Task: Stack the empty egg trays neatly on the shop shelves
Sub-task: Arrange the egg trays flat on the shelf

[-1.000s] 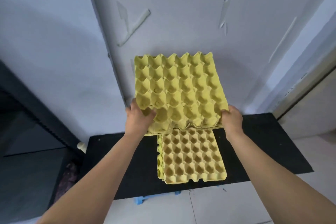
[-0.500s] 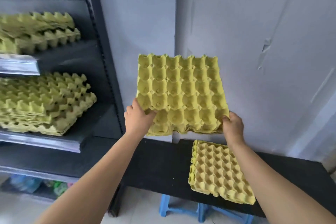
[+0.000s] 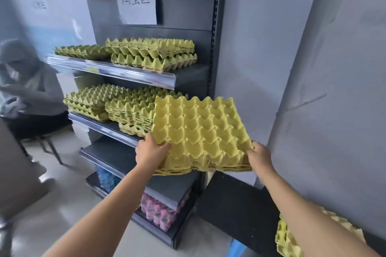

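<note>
Two levels of the dark rack carry yellow-green egg trays. The upper shelf [image 3: 117,71] bears a low stack [image 3: 83,51] at the left and a taller stack [image 3: 152,52] right of it. The middle shelf [image 3: 100,124] bears two more stacks side by side, the right one [image 3: 129,110] partly hidden behind the held trays [image 3: 200,133]. A paper sign [image 3: 136,0] hangs on the rack's back panel at the top of the frame, and pink-capped bottles [image 3: 160,213] fill the lowest level. A seated person [image 3: 25,81], blurred, is at the left edge.

Both hands grasp the held trays, a thin stack at frame centre, in the air and tilted, in front of the middle shelf's right end. The left hand [image 3: 150,152] grips the near left corner with the thumb on top. The right hand [image 3: 260,156] grips the near right corner.

At the lower right a black table [image 3: 236,210] carries another tray stack [image 3: 288,242], partly hidden by the right forearm. The upper shelf shows bare surface at its right end, beside the rack's upright.
</note>
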